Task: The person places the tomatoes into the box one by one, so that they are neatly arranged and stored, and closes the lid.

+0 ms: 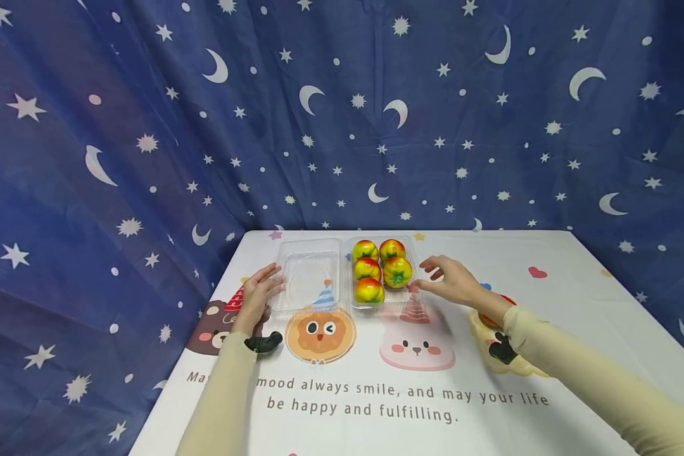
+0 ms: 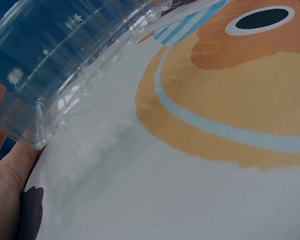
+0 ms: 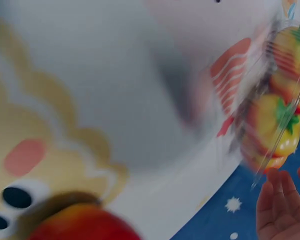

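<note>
A clear plastic box lies opened flat on the table. Several yellow-and-red fruits (image 1: 367, 269) with green leafy caps, resembling persimmons, sit in its right half (image 1: 384, 302). Its left half (image 1: 313, 272) holds nothing. My left hand (image 1: 256, 296) rests its extended fingers against the left edge of that half; the left wrist view shows the clear wall (image 2: 55, 65) before the hand (image 2: 7, 180). Just right of the filled half, my right hand (image 1: 453, 280) has loosely bent, spread fingers and holds nothing. In the right wrist view, it (image 3: 285, 212) appears close to the fruits (image 3: 272, 127).
Another red-yellow fruit (image 3: 85, 225) lies on the table below my right wrist, partly hidden by it in the head view. A printed white cloth (image 1: 365, 386) covers the table. Behind and to the left hangs a blue star-and-moon curtain (image 1: 342, 152).
</note>
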A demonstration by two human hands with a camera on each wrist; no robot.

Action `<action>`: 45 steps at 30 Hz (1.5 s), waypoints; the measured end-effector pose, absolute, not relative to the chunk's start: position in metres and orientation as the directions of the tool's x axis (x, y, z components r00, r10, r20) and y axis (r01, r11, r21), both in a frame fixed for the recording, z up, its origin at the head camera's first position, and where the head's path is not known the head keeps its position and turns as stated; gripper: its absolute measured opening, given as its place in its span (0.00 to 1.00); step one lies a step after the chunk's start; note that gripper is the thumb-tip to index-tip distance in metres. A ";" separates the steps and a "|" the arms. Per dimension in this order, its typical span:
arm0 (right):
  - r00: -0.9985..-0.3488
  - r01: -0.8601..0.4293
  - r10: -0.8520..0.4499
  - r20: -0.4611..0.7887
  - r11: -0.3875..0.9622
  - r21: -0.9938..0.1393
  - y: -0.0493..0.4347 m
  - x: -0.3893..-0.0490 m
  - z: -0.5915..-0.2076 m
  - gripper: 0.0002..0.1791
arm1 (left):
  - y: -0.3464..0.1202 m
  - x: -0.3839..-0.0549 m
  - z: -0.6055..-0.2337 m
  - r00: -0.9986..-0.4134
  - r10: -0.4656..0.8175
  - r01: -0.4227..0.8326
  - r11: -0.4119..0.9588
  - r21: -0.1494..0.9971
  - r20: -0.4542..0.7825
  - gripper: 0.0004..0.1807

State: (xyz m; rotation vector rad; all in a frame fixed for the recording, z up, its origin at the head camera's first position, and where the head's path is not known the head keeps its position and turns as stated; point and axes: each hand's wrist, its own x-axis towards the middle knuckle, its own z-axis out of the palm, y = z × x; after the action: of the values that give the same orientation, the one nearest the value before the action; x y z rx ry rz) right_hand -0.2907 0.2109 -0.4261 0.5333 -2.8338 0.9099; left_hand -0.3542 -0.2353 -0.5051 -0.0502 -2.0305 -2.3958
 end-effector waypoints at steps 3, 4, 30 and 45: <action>-0.930 -0.367 -0.297 0.216 0.762 -0.534 0.225 -0.286 -0.428 0.27 | -0.237 -0.359 -0.513 -1.000 0.004 0.025 -0.157 0.987 0.026 0.28; -0.930 -0.367 -0.298 0.215 0.766 -0.528 0.230 -0.284 -0.428 0.27 | -0.237 -0.360 -0.514 -1.000 -0.002 0.029 -0.151 0.988 0.029 0.27; -0.971 -0.237 -0.194 0.137 0.807 -0.541 0.325 -0.234 -0.433 0.32 | -0.235 -0.358 -0.516 -0.999 0.000 0.050 -0.122 0.991 0.050 0.29; -0.988 -0.154 -0.121 0.097 0.821 -0.549 0.334 -0.228 -0.448 0.35 | -0.235 -0.360 -0.517 -0.998 -0.013 0.057 -0.106 0.993 0.056 0.29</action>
State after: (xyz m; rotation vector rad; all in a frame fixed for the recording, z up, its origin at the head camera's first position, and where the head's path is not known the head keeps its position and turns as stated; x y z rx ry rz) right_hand -0.2281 0.3336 -0.4480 0.2221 -2.9428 0.8947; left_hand -0.3595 -0.2353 -0.5174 -0.0502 -2.0678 -2.3014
